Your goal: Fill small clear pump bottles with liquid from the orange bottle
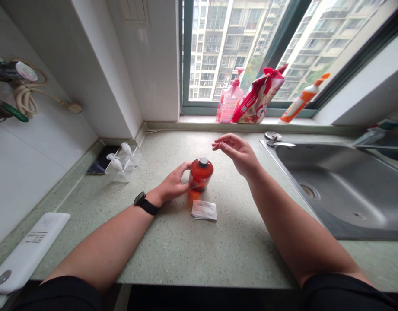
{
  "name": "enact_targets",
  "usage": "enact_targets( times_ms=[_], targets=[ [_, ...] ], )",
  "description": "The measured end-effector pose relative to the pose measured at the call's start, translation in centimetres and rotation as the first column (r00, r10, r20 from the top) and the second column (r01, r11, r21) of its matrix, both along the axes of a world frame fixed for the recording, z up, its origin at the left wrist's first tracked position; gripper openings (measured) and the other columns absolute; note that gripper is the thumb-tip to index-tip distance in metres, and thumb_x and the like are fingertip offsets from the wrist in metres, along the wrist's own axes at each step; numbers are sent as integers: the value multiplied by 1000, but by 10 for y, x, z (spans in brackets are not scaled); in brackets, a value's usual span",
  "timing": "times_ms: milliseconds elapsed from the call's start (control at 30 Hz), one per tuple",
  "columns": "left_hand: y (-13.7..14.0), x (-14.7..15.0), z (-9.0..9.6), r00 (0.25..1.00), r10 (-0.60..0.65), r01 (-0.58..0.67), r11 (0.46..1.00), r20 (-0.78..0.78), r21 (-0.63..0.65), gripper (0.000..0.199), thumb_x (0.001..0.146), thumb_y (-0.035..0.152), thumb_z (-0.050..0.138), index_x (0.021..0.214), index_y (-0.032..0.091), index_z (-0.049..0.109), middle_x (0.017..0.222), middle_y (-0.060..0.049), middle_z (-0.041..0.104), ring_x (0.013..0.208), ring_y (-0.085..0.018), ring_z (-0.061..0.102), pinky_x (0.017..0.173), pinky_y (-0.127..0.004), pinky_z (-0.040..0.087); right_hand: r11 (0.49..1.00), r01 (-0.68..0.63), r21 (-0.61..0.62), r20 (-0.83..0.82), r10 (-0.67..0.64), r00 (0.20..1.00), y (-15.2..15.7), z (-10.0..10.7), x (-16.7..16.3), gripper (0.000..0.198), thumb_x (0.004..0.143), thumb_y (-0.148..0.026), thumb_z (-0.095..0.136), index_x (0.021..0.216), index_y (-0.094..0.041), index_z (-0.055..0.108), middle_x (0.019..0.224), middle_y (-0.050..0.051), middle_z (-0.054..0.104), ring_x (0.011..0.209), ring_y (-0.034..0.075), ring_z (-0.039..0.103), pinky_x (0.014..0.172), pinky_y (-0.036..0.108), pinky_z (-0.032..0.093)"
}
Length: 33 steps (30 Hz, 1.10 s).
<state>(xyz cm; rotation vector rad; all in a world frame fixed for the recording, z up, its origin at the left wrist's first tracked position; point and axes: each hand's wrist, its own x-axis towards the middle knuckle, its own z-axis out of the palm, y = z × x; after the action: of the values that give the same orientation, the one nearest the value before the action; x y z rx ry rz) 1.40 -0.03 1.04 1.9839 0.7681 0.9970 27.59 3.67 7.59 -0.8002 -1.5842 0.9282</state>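
An orange-red see-through bottle (pixel 202 172) with a dark cap stands upright on the speckled countertop (pixel 173 255). My left hand (pixel 178 181) is wrapped around its left side, thumb toward me and fingers behind. A dark watch sits on that wrist. To the right and above the bottle, my right hand (pixel 235 152) hovers in the air with fingers loosely bent and apart, holding nothing. Just in front of the bottle lies a folded white tissue (pixel 204 210).
Clear plastic holders (pixel 125 173) with white nozzle-like pieces stand at the back left, near a dark flat panel (pixel 103 160). A white power bank (pixel 30 252) lies at left. The steel sink (pixel 357 190) is at right. A pink pump bottle (pixel 229 101), red pouch (pixel 259 97) and orange bottle (pixel 300 101) line the windowsill.
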Motion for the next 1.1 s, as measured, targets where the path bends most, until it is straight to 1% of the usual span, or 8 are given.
enact_targets(
  times_ms=[133, 233, 467, 533, 600, 733, 867, 1100],
  targets=[
    [0, 0, -1, 1000, -7, 7, 1000, 2, 13, 55, 97, 43, 79, 144, 22, 60, 149, -14, 68, 139, -35, 64, 122, -55, 47, 980, -199, -18, 100, 200, 975, -12, 6, -9, 36, 93, -55, 82, 118, -29, 78, 119, 6, 84, 118, 24, 77, 108, 45, 60],
    [0, 0, -1, 1000, -3, 3, 1000, -2, 6, 52, 99, 43, 78, 144, 23, 60, 146, -14, 69, 135, -34, 66, 120, -55, 49, 952, -303, -45, 169, 307, 937, -18, 8, -14, 39, 97, -52, 78, 128, -29, 76, 127, 7, 83, 124, 25, 76, 113, 48, 58],
    [-1, 1, 1, 1000, -3, 3, 1000, 2, 3, 55, 97, 44, 80, 144, 23, 61, 149, -14, 68, 139, -35, 64, 122, -57, 48, 1000, -15, 0, 111, 15, 994, -6, 2, -3, 34, 93, -57, 80, 105, -25, 82, 97, 3, 82, 70, 15, 72, 74, 36, 64],
    [-1, 1, 1, 1000, -6, 6, 1000, 6, 5, 54, 97, 44, 80, 144, 23, 61, 148, -14, 68, 139, -34, 65, 122, -57, 47, 1000, -8, 23, 103, 6, 995, -6, 3, -1, 32, 93, -56, 81, 107, -27, 82, 98, 4, 82, 80, 17, 75, 82, 38, 65],
    [-2, 1, 1, 1000, -7, 7, 1000, 10, 5, 53, 98, 43, 79, 143, 23, 61, 148, -14, 68, 139, -34, 64, 123, -56, 47, 996, -68, 61, 167, 57, 984, -10, 7, -2, 30, 95, -53, 80, 114, -30, 82, 113, 5, 81, 107, 23, 77, 102, 44, 63],
    [-2, 0, 0, 1000, 2, -2, 1000, 4, -1, 54, 98, 44, 79, 144, 23, 60, 146, -13, 69, 137, -34, 65, 122, -55, 48, 972, -204, 119, 374, 146, 916, -19, 13, -8, 31, 100, -46, 74, 129, -38, 80, 141, 6, 72, 137, 28, 65, 124, 54, 49],
    [-1, 0, -1, 1000, 0, 0, 1000, -2, -9, 52, 98, 44, 77, 143, 23, 60, 144, -13, 70, 134, -33, 66, 119, -54, 50, 961, -233, 151, 456, 141, 879, -21, 11, -13, 24, 102, -39, 70, 121, -37, 83, 139, 6, 72, 135, 29, 65, 120, 55, 52],
    [-2, 0, -1, 1000, -7, 7, 1000, 5, -17, 50, 99, 43, 77, 142, 23, 60, 142, -13, 70, 131, -33, 67, 118, -54, 50, 947, -127, 294, 524, -48, 851, -25, 10, -20, 12, 99, -30, 72, 109, -30, 80, 121, 8, 74, 119, 28, 70, 108, 51, 58]
  ],
)
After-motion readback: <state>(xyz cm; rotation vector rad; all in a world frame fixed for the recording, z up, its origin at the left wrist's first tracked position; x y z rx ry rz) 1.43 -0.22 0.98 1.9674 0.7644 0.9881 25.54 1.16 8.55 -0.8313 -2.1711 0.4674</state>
